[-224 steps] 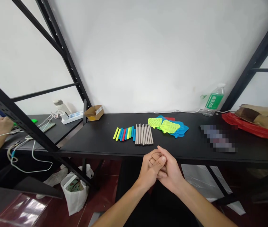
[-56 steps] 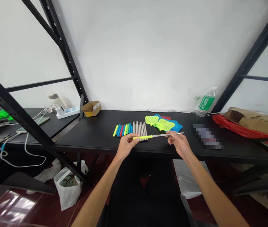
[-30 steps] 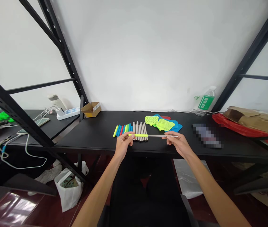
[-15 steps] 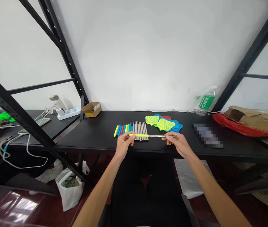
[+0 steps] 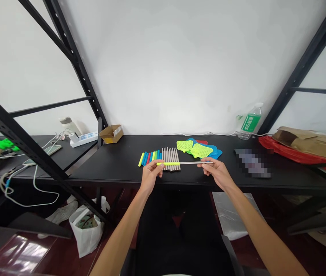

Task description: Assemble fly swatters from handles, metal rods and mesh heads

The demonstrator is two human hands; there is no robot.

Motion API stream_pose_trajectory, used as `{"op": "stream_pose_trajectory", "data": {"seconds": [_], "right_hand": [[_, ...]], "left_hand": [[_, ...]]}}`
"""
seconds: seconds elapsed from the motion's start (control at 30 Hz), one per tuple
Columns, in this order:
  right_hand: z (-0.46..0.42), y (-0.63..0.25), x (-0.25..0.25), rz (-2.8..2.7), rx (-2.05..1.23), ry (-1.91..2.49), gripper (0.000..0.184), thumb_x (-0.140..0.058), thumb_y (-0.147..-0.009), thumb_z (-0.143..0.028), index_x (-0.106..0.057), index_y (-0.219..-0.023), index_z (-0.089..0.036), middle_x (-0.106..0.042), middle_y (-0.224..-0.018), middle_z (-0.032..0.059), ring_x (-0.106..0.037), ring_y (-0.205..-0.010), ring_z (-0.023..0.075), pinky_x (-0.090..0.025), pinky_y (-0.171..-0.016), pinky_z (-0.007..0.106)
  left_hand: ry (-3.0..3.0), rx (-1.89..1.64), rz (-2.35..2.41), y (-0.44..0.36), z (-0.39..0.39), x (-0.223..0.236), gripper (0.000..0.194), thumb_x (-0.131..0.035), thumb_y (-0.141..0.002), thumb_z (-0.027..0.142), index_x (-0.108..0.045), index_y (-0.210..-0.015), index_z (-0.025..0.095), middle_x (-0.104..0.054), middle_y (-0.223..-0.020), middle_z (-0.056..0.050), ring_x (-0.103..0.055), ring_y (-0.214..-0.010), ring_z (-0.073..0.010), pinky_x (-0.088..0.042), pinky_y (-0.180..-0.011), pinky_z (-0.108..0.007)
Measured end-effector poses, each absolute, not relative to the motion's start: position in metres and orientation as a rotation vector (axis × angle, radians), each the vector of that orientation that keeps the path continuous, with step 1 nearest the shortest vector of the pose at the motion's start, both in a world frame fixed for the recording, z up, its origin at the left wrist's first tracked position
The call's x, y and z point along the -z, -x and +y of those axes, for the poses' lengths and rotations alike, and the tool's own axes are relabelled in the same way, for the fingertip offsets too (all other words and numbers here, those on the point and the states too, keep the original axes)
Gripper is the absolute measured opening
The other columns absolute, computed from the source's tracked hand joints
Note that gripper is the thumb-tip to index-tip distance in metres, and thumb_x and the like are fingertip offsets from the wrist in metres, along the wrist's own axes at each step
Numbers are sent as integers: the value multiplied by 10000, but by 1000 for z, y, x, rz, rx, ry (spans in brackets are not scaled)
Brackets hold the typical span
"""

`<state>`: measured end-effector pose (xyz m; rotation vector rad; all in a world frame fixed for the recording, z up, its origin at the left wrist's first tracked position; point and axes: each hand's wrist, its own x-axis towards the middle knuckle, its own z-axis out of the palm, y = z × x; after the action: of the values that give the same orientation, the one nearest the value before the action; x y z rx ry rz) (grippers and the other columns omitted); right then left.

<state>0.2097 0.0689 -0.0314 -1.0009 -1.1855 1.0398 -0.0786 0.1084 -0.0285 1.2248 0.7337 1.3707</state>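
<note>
Rod (image 5: 193,163) with yellow grip (image 5: 170,163) spans between both hands (image 5: 151,177).

Black shelf board (image 5: 117,168) carries everything. Mid-board: row of coloured grip sleeves (image 5: 149,157), yellow, blue, red, green, lying side by side, just beside a tight row of bare metal rods (image 5: 171,157). Right of the rods: overlapping mesh swatter heads (image 5: 199,150), yellow on blue, red edge showing behind. Small open cardboard box (image 5: 111,133) at back left corner. Water bottle (image 5: 250,122), green label, upright at back right by the wall. Far right: red bag (image 5: 295,155) with brown paper package (image 5: 312,138) on top.
</note>
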Motion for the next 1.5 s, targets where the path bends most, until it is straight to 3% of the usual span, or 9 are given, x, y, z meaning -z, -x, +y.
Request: {"op": "stream_pose_trajectory", "data": {"seconds": [0.2, 0.73, 1.5], "right_hand": [[69, -211, 32, -1209, -1038, 1037, 318, -809, -755, -421, -732, -949, -182, -770, -913, 110, -537, -594, 128, -395, -543, 276], [67, -210, 32, -1266, -987, 1089, 280, -769, -792, -462, -735, -836, -187, -719, -750, 61, -534, -611, 143, -402, -572, 282], [66, -206, 28, -1348, -911, 1141, 456, -683, -840, -569, -669, -585, -191, -660, -623, 62, -554, -607, 167, -414, -593, 304]], "left_hand": [[-1229, -1367, 743, 79, 110, 31, 261, -777, -768, 313, -745, -971, 152, -637, -699, -15, -487, -536, -82, -409, -517, -225], [-1278, -1344, 737, 80, 110, 32, 186, -741, -785, 287, -728, -934, 176, -551, -611, 26, -475, -531, -95, -404, -535, -236], [-1390, -1318, 789, 79, 108, 29, 177, -734, -785, 288, -724, -912, 166, -550, -590, 34, -476, -520, -89, -404, -540, -225]]}}
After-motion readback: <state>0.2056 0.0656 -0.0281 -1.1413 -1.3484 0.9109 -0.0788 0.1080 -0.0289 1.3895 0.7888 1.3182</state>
